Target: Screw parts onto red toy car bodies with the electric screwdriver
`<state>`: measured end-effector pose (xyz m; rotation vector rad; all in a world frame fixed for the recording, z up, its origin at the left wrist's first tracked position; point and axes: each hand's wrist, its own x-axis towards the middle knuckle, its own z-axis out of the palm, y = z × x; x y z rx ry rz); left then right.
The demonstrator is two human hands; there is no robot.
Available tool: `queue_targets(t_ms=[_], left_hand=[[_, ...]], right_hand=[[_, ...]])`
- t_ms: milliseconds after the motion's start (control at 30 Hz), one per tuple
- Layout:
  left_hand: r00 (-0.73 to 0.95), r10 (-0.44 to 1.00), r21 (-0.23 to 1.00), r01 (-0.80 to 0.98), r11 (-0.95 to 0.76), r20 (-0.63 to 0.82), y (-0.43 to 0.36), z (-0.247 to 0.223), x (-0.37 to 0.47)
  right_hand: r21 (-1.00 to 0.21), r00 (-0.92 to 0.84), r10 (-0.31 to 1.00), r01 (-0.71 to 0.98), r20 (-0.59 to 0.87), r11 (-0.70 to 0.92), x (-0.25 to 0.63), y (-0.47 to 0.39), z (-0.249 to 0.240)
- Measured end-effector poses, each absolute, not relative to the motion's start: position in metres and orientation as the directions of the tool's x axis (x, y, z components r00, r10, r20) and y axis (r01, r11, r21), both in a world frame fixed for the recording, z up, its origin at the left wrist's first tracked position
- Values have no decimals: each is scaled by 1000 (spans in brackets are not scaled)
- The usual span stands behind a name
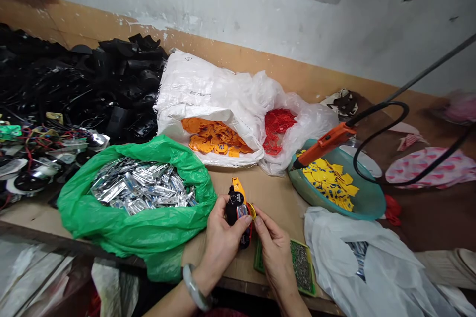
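Note:
Close to the table's front edge, my left hand (pixel 225 240) is closed around a black and orange plastic assembly (pixel 235 200) that looks like a toy car. Its orange end points away from me, and my thumb presses on its side. The fingertips of my right hand (pixel 274 243) pinch a small yellow piece (pixel 252 211) against the assembly's right side. Fingers cover part of both things. Under my right hand lies a green tray (pixel 310 257) of small metal screws.
A green bag (pixel 137 228) of silvery parts stands left. Behind are a white sack (pixel 208 79) with orange pieces and a bag of red parts (pixel 275 131). An orange electric screwdriver (pixel 323 146) hangs over a teal basin (pixel 372 203) of yellow pieces. Black parts (pixel 74 79) pile far left.

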<state>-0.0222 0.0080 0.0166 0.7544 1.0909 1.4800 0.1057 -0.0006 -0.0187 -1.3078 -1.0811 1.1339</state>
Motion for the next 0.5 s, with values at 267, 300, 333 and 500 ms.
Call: queue_targets(t_ms=[267,300,333,500], left_hand=[[-198,975,934,-357,28,-105,8,15,-22],[-193,976,933,-358,26,-101,8,14,-22],[-189,977,932,-362,21,-95,7,13,-22],[-192,979,931,-365,-4,-71,6,12,-22]], right_hand=[[-983,148,979,143,140,119,97,-3,-10],[-978,149,975,155,165,142,97,-3,-10],[-973,149,971,164,186,161,96,-3,-10],[-975,137,975,160,177,155,99,-2,-9]])
